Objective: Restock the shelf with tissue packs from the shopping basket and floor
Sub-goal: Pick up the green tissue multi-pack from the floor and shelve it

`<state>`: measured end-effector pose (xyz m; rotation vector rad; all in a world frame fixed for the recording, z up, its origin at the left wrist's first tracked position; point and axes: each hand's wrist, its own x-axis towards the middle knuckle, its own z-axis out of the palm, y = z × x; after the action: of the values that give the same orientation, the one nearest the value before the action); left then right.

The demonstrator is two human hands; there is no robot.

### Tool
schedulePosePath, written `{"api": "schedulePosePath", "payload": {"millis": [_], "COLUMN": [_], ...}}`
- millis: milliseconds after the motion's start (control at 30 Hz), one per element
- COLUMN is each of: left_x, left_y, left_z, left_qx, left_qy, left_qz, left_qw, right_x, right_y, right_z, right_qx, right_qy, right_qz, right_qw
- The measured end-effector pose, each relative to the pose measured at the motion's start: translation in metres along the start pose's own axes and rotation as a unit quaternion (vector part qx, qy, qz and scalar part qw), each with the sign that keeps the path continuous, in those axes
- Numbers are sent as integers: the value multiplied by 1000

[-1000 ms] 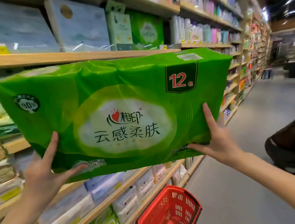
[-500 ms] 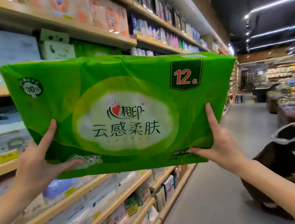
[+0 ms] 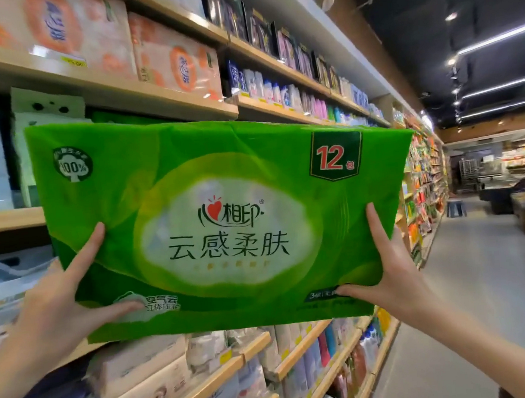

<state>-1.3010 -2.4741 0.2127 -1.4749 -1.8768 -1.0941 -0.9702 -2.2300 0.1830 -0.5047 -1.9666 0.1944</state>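
A big green tissue pack (image 3: 221, 177) marked "12" fills the middle of the view, held up flat in front of the wooden shelf (image 3: 8, 218). My left hand (image 3: 59, 306) grips its lower left corner, thumb across the front. My right hand (image 3: 390, 280) grips its lower right corner the same way. Behind the pack's top edge a green pack (image 3: 113, 114) and a pale green pack (image 3: 46, 106) stand on that shelf. The shopping basket is out of view.
Orange-and-white tissue packs (image 3: 175, 64) sit on the shelf above. Pale packs (image 3: 150, 383) fill the lower shelves. The grey aisle floor (image 3: 469, 292) runs away to the right, with a small stool (image 3: 455, 208) far down it.
The green pack has risen with both hands toward the upper shelf level, and my view has tilted up. The red basket and the dark figure at the right have dropped out of sight.
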Motion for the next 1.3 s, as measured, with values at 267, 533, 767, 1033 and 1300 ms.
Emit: {"api": "schedulePosePath", "payload": {"millis": [267, 533, 767, 1033, 1300], "left_x": [86, 135, 164, 192, 226], "left_y": [-5, -28, -11, 14, 11], "left_z": [41, 84, 131, 149, 117], "left_qx": [21, 96, 257, 290, 389], "left_qy": [27, 72, 183, 238, 260], "left_qz": [18, -14, 4, -7, 32], "left_qw": [999, 993, 949, 927, 883], "right_x": [98, 182, 262, 333, 393], "right_y": [73, 148, 209, 231, 207], "right_z": [50, 106, 156, 202, 240], "right_qx": [43, 100, 170, 255, 306], "right_qy": [12, 7, -10, -28, 17], "right_qz": [-31, -110, -152, -206, -270], "right_qw": [999, 989, 974, 944, 913]}}
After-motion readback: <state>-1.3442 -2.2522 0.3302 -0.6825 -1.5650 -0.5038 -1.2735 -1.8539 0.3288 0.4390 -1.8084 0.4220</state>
